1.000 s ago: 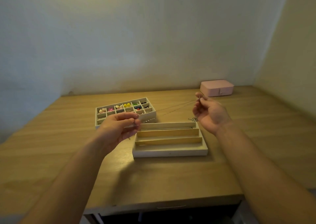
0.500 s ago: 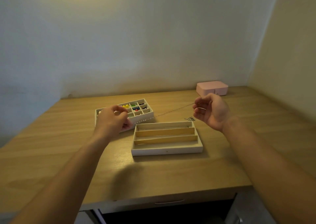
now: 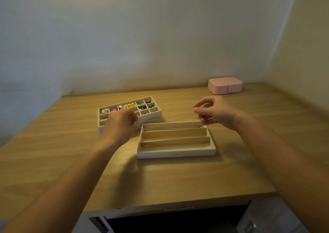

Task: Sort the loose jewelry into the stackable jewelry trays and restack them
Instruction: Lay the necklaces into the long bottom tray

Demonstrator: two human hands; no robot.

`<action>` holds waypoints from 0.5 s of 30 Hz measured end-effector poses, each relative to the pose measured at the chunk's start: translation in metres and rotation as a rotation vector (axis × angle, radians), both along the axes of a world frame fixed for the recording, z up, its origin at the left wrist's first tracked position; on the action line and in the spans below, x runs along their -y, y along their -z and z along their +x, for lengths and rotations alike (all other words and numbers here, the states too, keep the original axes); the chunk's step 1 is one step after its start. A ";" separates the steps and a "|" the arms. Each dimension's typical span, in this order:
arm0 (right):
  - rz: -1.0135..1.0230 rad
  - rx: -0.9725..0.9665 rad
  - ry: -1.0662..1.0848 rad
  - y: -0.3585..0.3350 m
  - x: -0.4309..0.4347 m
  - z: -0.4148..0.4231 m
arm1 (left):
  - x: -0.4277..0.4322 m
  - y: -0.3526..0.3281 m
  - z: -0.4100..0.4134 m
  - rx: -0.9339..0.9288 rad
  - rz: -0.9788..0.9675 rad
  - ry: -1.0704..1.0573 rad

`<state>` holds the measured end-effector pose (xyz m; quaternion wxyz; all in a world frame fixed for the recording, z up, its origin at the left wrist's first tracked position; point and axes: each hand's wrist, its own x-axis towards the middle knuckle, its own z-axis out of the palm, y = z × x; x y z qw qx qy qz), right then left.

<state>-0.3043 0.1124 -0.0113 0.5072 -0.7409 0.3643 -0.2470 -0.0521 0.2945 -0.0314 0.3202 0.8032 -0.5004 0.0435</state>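
A thin silver chain (image 3: 179, 117) is stretched between my two hands, just above the far edge of the white tray with long slots (image 3: 176, 153). My left hand (image 3: 119, 126) pinches its left end in front of the gridded tray (image 3: 156, 114), which holds several small colourful pieces. My right hand (image 3: 216, 112) pinches the right end by the clasp, over the long tray's far right corner. Another fine chain lies in that tray's farthest slot.
A shut pink jewelry box (image 3: 225, 85) stands at the back right of the wooden desk (image 3: 53, 152). Walls close the desk off at the back and right. A drawer handle (image 3: 178, 208) shows under the front edge.
Both hands have lowered the stretched chain toward the long tray's far slot. My left hand moved forward in front of the gridded tray; my right hand came down to the tray's far right corner.
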 end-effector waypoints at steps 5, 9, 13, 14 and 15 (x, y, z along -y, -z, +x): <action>0.036 -0.121 -0.058 0.006 0.010 -0.007 | 0.007 0.004 0.013 -0.074 0.001 -0.035; 0.061 -0.212 -0.082 0.011 0.015 -0.011 | 0.009 0.005 0.014 -0.303 0.059 0.006; 0.066 -0.245 -0.058 0.017 0.020 -0.014 | 0.005 0.003 0.014 -0.776 0.047 0.053; 0.074 -0.246 -0.055 0.018 0.021 -0.015 | 0.003 0.003 0.016 -0.878 0.029 0.058; 0.077 -0.254 -0.055 0.018 0.021 -0.016 | 0.001 0.002 0.018 -0.968 0.013 0.072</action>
